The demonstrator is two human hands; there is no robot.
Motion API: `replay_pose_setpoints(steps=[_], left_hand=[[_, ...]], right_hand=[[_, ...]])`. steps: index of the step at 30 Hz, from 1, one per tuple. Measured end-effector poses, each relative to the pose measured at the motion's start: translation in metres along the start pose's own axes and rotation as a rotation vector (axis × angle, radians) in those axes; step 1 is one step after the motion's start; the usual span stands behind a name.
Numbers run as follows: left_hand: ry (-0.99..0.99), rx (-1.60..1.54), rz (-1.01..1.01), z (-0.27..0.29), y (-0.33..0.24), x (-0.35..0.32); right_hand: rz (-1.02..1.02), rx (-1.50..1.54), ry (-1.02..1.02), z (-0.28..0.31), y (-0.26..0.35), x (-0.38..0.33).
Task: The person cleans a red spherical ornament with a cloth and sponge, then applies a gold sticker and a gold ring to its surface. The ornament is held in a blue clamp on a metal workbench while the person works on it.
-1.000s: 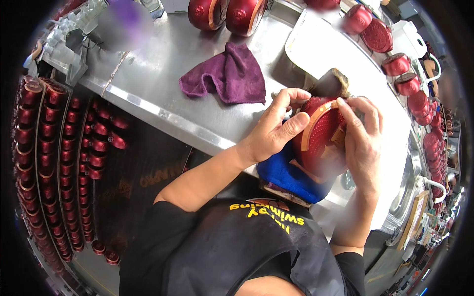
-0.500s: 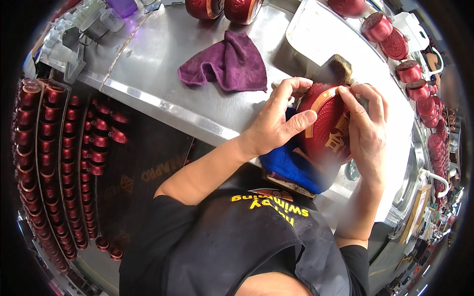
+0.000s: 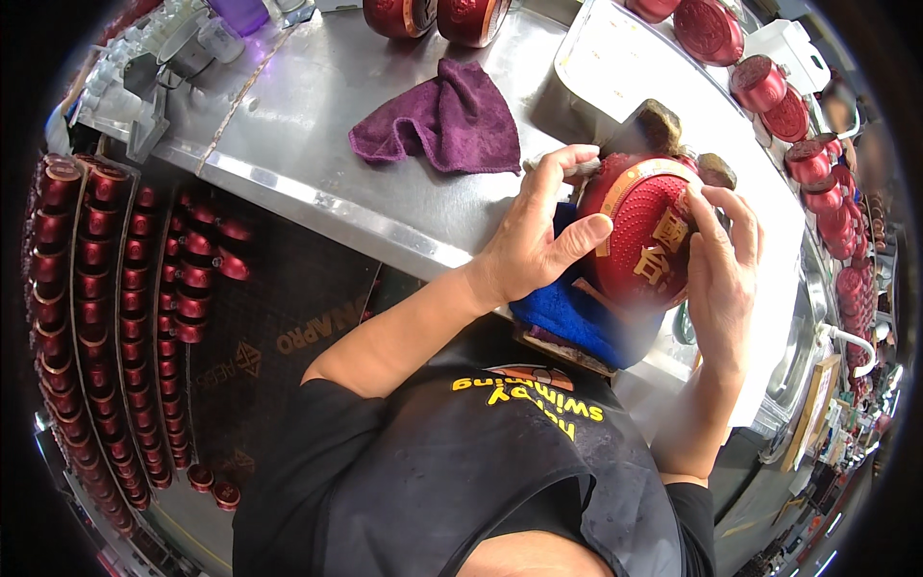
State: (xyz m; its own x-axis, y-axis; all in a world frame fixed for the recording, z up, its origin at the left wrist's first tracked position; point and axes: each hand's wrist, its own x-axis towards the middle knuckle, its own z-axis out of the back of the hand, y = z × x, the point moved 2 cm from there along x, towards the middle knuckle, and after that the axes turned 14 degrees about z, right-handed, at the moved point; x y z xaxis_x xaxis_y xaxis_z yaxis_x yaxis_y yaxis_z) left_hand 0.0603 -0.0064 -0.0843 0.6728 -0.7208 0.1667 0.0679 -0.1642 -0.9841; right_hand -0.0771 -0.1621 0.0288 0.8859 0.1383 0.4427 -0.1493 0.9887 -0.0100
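Red drum-shaped piece (image 3: 627, 236), lower edge indistinct

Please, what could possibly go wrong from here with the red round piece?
The red round piece appears tilted by the blue cloth; it might slip if support loosens. The right hand is close to the gold lettering, so rubbing could perhaps mark it.

Dotted red piece (image 3: 635, 236) with gold characters (image 3: 669, 231), orange band (image 3: 625, 185); blue cloth (image 3: 588, 322); purple cloth (image 3: 452, 125)
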Motion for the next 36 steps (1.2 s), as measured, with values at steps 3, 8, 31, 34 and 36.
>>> replay_pose_setpoints(steps=[3, 8, 31, 34, 36], left_hand=[[-0.053, 0.09, -0.085, 0.001, 0.002, -0.006], [-0.037, 0.04, -0.049, -0.002, 0.008, -0.009], [0.296, 0.893, -0.539, -0.018, -0.083, 0.082], [0.298, 0.924, -0.563, -0.021, -0.085, 0.084], [0.294, 0.944, -0.574, -0.022, -0.086, 0.084]], right_hand=[[-0.073, 0.011, -0.027, 0.001, -0.003, -0.014], [-0.198, 0.085, -0.088, -0.004, -0.009, -0.035], [-0.224, 0.188, -0.14, -0.008, -0.021, -0.054], [-0.2, 0.167, -0.17, -0.009, -0.023, -0.052], [-0.192, 0.149, -0.177, -0.01, -0.026, -0.05]])
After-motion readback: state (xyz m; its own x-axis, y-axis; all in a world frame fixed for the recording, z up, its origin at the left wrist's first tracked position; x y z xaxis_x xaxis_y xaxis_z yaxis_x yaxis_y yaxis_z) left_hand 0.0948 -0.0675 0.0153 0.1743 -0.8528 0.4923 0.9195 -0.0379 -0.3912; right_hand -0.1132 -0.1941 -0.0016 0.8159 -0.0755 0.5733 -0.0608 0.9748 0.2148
